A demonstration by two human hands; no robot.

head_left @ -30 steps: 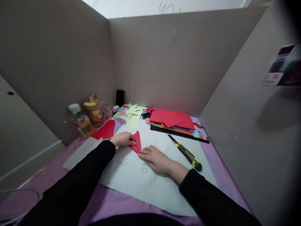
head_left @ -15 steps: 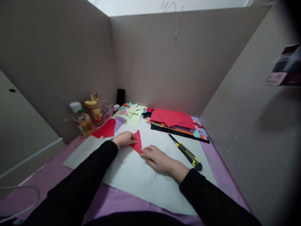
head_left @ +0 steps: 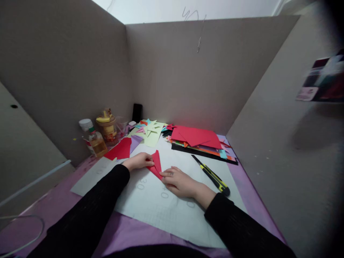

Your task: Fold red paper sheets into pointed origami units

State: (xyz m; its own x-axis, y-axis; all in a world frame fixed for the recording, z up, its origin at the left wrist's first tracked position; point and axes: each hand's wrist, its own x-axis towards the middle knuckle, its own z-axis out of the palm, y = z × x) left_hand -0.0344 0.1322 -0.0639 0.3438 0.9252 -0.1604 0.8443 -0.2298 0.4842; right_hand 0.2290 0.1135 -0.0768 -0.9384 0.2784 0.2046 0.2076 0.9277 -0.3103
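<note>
A folded piece of red paper (head_left: 157, 159) lies on the white sheet (head_left: 150, 204) in front of me. My left hand (head_left: 139, 161) pinches a flap at its left edge, fingertips and thumb closed together. A crease runs down the paper beside those fingertips. At the lower right corner of the paper, my right hand (head_left: 179, 182), a ring on one finger, holds it with bent fingers; the thumb is tucked below them. To the right of that hand lies a black and yellow utility knife (head_left: 212, 175).
Red sheets (head_left: 197, 136) top a stack of coloured paper at the back right. Folded paper stars (head_left: 152, 128) rest on pale green paper at the back. A bottle (head_left: 98, 143) and a brown cup (head_left: 107, 129) stand at left. Grey partitions (head_left: 174, 71) enclose the desk.
The left hand has shifted a little left, drawing at the flap of the red paper. The right hand stays at the lower corner. The camera view has tilted slightly.
</note>
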